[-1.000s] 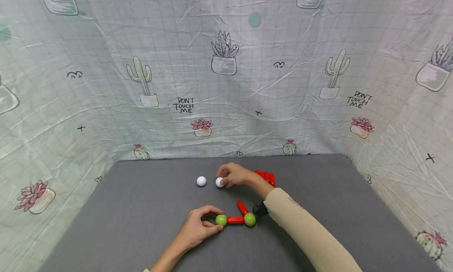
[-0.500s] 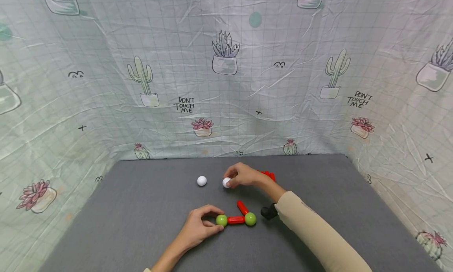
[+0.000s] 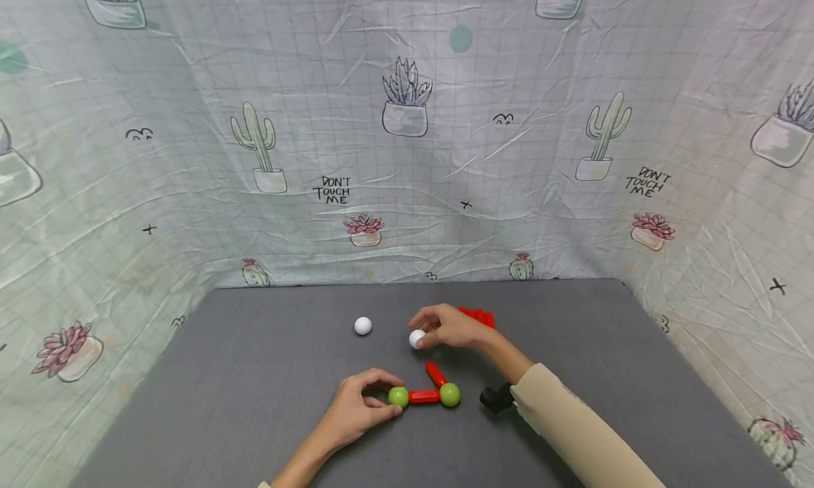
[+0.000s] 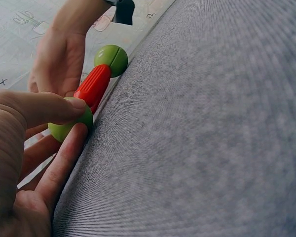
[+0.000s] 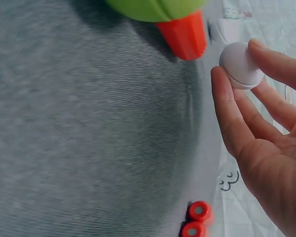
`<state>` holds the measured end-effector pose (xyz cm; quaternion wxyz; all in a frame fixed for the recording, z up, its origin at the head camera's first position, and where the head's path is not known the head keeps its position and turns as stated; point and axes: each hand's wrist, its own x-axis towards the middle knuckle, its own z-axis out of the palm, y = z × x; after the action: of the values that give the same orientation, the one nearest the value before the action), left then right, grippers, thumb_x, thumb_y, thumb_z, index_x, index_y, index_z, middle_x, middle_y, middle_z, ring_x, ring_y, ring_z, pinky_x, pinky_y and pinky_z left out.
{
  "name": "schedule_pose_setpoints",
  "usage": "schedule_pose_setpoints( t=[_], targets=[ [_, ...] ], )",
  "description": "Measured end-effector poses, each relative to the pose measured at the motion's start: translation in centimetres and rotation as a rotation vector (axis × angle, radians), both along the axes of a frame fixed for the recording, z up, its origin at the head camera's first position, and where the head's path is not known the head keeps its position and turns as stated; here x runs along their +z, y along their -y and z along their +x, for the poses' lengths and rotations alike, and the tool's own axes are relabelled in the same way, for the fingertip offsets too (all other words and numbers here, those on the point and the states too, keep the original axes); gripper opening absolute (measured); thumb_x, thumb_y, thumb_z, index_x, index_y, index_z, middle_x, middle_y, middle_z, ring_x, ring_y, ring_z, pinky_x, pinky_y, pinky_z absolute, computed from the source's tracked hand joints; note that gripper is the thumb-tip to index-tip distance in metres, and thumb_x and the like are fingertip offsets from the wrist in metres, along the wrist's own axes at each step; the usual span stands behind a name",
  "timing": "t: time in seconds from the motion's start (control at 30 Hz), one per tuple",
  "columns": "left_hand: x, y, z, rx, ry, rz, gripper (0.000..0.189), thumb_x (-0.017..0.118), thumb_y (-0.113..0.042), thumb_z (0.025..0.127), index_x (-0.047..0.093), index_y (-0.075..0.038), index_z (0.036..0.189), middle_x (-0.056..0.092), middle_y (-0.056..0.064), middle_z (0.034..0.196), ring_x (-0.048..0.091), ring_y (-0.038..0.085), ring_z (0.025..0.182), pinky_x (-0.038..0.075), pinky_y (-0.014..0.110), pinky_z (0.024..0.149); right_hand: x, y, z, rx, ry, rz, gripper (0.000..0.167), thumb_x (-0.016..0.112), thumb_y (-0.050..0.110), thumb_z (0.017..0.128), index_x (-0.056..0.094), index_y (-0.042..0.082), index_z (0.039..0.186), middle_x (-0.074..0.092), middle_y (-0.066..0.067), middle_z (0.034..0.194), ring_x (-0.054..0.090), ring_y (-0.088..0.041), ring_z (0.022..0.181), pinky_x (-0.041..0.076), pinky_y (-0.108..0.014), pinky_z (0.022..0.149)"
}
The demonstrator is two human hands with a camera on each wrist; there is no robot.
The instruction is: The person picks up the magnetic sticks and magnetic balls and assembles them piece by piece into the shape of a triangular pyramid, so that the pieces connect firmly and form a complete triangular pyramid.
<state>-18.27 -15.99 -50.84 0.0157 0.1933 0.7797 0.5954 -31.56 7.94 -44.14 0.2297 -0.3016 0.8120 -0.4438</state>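
Note:
My left hand (image 3: 356, 407) pinches a green ball (image 3: 398, 396) between thumb and fingers on the grey surface. A red rod (image 3: 424, 396) joins it to a second green ball (image 3: 449, 395), from which another red rod (image 3: 435, 373) slants away to the back left. Beyond this joined piece, my right hand (image 3: 448, 325) holds a white ball (image 3: 416, 339) by thumb and fingertips. In the right wrist view that white ball (image 5: 239, 64) shows a seam line, and the free end of the slanted red rod (image 5: 186, 39) lies near it.
Another white ball (image 3: 363, 325) sits at the back, left of my right hand. Several red rods (image 3: 478, 316) lie side by side behind the right wrist, partly hidden by it. A patterned cloth (image 3: 407, 170) rises behind the grey table (image 3: 254, 375) and along its sides.
Carrying the white ball, my right hand has moved to the right, then slightly nearer to me. My left hand and the joined green and red piece have stayed in place.

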Motion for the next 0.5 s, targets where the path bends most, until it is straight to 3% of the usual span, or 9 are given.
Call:
schedule_pose_setpoints(
  t=[0.23,0.33,0.5],
  targets=[
    [-0.3,0.0,-0.1,-0.006,-0.020,0.006,0.038,0.089,-0.006,0.077,0.074,-0.005,0.113,0.076,0.011,0.108,0.071,0.007,0.093,0.064,0.028,0.073,-0.7,-0.5,0.6,0.014,0.035,-0.030,0.043,0.072,0.005,0.093,0.062,-0.009,0.132,0.072,-0.021,0.114,0.069,-0.013,0.091,0.062,-0.031,0.081],
    [-0.3,0.1,-0.1,-0.010,-0.013,0.010,0.038,0.089,-0.006,0.078,0.074,-0.005,0.113,0.075,0.011,0.108,0.071,0.008,0.094,0.064,0.027,0.073,-1.0,-0.6,0.9,0.009,0.063,-0.040,0.039,0.072,0.004,0.093,0.064,-0.008,0.129,0.072,-0.018,0.112,0.069,-0.012,0.088,0.064,-0.037,0.081],
    [-0.5,0.1,-0.2,-0.016,-0.011,0.011,0.038,0.089,-0.007,0.078,0.074,-0.005,0.114,0.075,0.012,0.109,0.071,0.008,0.095,0.064,0.028,0.074,-1.5,-0.7,1.3,0.008,0.064,-0.029,0.029,0.074,0.004,0.092,0.069,-0.003,0.119,0.073,-0.015,0.110,0.068,-0.013,0.089,0.064,-0.035,0.079]
  ],
)
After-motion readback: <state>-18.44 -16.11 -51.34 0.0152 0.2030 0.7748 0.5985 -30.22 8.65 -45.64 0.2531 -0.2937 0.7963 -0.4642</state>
